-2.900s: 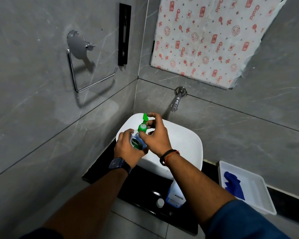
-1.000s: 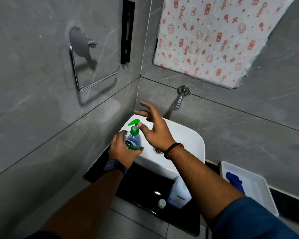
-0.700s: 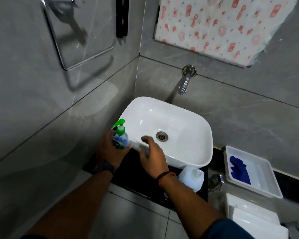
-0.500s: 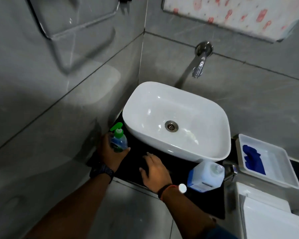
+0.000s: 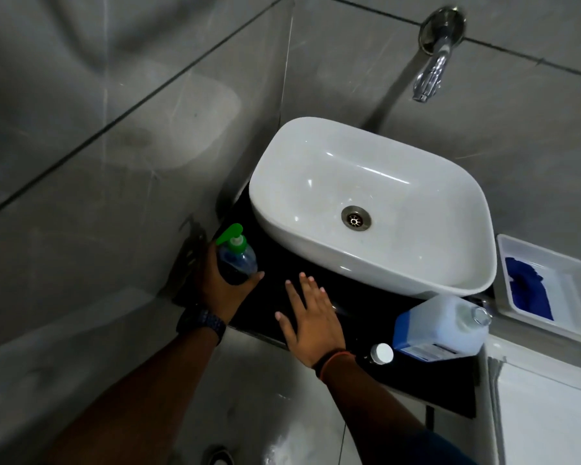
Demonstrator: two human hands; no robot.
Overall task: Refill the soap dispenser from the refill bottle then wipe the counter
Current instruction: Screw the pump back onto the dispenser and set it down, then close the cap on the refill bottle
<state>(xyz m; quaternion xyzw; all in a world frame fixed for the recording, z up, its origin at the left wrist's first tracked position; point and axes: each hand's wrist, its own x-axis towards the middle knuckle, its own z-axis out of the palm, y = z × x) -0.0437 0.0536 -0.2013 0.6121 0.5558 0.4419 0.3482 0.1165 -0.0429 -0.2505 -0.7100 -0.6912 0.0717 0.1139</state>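
My left hand grips the soap dispenser, a clear bottle with a green pump on top, upright at the left end of the black counter beside the basin. My right hand lies flat on the counter in front of the basin, fingers spread and empty. The refill bottle, translucent white with a blue label, stands uncapped at the counter's right end. Its white cap lies beside it near the front edge. A blue cloth lies in a white tray to the right.
A white basin fills most of the counter, with a chrome wall tap above it. Grey tiled walls close in at the left and back. A white cistern lid sits at the lower right.
My right hand let go of the green pump and dropped flat onto the counter. My left hand lowered the dispenser from over the basin to the counter's left end. The view tilted down.
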